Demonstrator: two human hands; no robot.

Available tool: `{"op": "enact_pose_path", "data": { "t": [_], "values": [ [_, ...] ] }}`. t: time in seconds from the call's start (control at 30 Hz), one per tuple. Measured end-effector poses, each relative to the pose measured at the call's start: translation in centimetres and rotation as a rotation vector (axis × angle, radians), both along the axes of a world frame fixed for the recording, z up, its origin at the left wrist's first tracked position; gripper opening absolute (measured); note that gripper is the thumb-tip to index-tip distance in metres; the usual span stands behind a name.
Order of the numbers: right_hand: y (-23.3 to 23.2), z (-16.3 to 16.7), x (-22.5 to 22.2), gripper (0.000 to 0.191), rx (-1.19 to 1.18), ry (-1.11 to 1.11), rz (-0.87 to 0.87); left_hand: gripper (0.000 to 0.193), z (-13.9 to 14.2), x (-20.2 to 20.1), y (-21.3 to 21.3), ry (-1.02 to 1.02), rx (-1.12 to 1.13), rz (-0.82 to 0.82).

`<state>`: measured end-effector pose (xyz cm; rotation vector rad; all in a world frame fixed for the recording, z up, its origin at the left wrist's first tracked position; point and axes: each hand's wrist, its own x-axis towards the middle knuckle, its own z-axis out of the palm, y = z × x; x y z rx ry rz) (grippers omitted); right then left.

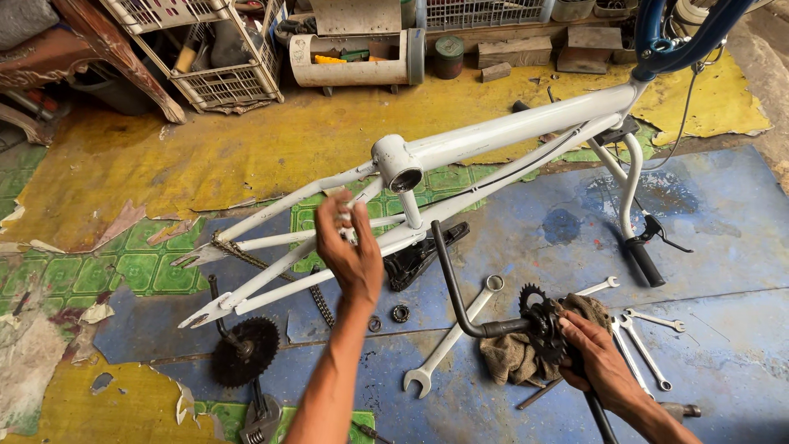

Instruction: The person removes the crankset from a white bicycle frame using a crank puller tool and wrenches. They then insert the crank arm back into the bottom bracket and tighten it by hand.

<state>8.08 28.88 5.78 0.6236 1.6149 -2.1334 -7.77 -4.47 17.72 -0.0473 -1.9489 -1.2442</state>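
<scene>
At far left, one black chainring point(244, 352) is lying on the floor point(723, 247), with a chain point(246, 259) draped near the rear dropouts of the white bicycle frame point(493, 131), which is lying inverted across the middle of the scene. The left hand point(349, 251) is reaching up and closing its fingers around a stay of that frame, just left of the empty bottom bracket shell point(399, 168); a steady hold there appears sensible so the frame is not rocking. Two small bearing rings point(400, 312) are sitting near the hand's wrist. One large spanner point(452, 337) is lying right of these. The right hand point(596, 358) is gripping a one-piece crank point(460, 288) with its sprocket, fingers wrapped and pressed over a brown rag point(514, 353). Further right, roughly four smaller spanners point(649, 345) are lying spread out.
</scene>
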Motion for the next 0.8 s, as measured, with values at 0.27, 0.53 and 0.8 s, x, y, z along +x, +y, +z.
{"op": "enact_pose_path", "data": {
  "t": [0.27,0.53,0.8],
  "values": [
    [0.4,3.3,-1.5,0.043,-0.009,0.086,0.086,0.038,2.9,-8.4,-3.6,-0.117,-0.299,-0.05],
    [-1.1,5.3,-2.8,0.049,0.051,0.015,0.023,0.047,0.3,-10.2,-4.4,-0.277,-0.061,-0.109],
    [-0.5,5.4,-2.3,0.045,0.002,0.067,0.012,0.05,0.1,-10.3,-4.3,-0.27,0.01,-0.134]
  ]
}}
